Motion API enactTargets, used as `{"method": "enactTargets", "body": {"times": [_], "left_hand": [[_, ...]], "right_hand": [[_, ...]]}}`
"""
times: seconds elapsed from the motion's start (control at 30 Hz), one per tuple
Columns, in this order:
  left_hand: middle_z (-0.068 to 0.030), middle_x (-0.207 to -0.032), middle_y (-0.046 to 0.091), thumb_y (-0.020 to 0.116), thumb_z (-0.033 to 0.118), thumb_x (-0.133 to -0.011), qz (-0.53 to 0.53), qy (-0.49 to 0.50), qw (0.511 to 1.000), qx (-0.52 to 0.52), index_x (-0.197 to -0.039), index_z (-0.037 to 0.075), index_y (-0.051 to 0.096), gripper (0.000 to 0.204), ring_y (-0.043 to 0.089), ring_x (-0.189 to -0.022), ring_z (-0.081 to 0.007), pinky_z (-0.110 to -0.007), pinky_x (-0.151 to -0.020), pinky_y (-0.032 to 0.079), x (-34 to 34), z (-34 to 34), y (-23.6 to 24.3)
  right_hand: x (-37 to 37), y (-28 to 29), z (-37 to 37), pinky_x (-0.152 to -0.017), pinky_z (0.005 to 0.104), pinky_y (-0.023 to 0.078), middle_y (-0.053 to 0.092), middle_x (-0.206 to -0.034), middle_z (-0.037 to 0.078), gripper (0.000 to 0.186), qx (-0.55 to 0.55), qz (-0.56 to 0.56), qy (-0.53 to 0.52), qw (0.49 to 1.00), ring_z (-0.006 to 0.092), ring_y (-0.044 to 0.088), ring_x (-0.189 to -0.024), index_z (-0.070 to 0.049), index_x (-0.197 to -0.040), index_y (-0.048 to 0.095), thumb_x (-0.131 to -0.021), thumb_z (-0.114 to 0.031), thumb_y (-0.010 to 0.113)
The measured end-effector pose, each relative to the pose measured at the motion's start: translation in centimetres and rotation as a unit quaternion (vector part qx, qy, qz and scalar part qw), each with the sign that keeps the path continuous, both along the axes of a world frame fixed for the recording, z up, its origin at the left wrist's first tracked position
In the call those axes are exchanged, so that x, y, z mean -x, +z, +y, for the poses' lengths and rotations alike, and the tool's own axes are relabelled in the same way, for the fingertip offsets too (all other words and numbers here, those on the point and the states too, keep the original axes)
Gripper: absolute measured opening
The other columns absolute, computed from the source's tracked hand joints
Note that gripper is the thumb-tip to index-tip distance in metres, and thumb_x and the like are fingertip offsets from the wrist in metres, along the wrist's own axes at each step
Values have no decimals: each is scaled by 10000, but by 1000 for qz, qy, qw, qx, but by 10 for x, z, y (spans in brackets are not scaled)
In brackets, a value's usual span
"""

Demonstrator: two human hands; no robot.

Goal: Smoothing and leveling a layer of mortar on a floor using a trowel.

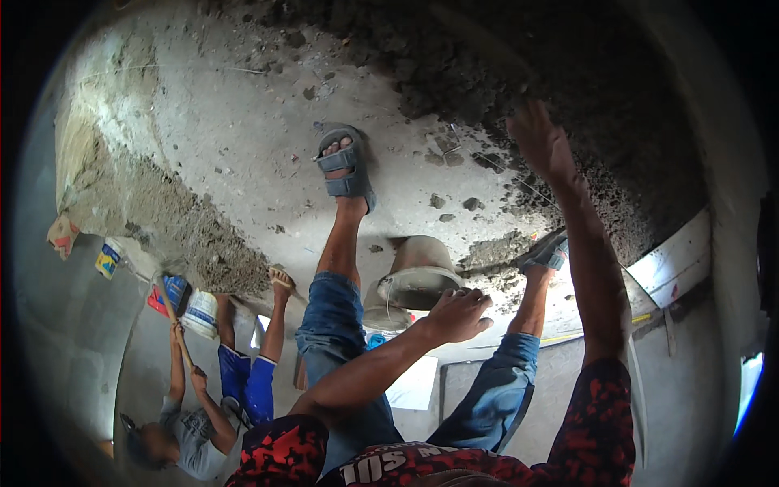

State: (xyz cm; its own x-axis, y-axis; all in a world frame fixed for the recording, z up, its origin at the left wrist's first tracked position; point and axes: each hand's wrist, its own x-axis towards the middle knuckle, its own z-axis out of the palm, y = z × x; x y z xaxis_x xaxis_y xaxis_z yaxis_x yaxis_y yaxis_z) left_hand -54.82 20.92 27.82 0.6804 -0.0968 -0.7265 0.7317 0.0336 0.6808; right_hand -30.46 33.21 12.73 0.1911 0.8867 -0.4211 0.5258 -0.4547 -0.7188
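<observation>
My left hand [460, 315] hangs just in front of a grey bucket [415, 264], its fingers loosely bent and apart, with nothing visible in them; I cannot tell whether it touches the rim. A second container [381, 316] is partly hidden behind that bucket. My right hand [540, 138], slightly blurred, reaches forward with extended fingers beside the dark, wet mortar or soil [617, 97] at the upper right; contact with it is unclear. My sandalled feet stand apart on the dusty concrete floor [243, 97], either side of the bucket.
A co-worker [195, 442] at lower left grips a long wooden handle [182, 345] near several pails [201, 312]. A pale sandy pile [162, 203] lies along the left. A white board [665, 252] lies at the right, with scattered clods [475, 203] between.
</observation>
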Motion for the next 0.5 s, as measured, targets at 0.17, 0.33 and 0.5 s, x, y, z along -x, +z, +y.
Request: {"method": "enactTargets", "body": {"times": [0.17,0.33,0.5], "left_hand": [[-164,-1151,563,535,358,-901,-1,13,1000,0,-1155,44,526,404,553,-1086,-339,-492,-911,411,5,-6,-5],[-180,-1160,564,536,367,-893,0,13,1000,-19,-1158,43,525,418,574,-1054,-355,-490,-896,435,1,1,-10],[-173,-1151,571,528,358,-896,-19,28,999,11,-1151,40,529,407,568,-1065,-339,-483,-898,435,-6,-6,-5]], "right_hand": [[48,-27,2,-827,502,507,630,-987,267,352,169,-12,106,980,445,620,-906,-92,-1201,433,-912,-292,442],[48,-39,5,-874,522,470,610,-1025,290,411,291,-92,242,921,432,594,-998,-81,-1228,421,-871,-272,492],[-10,-62,-21,-890,501,470,626,-1090,205,417,101,-4,152,983,376,601,-1036,-121,-1258,440,-874,-276,491]]}}
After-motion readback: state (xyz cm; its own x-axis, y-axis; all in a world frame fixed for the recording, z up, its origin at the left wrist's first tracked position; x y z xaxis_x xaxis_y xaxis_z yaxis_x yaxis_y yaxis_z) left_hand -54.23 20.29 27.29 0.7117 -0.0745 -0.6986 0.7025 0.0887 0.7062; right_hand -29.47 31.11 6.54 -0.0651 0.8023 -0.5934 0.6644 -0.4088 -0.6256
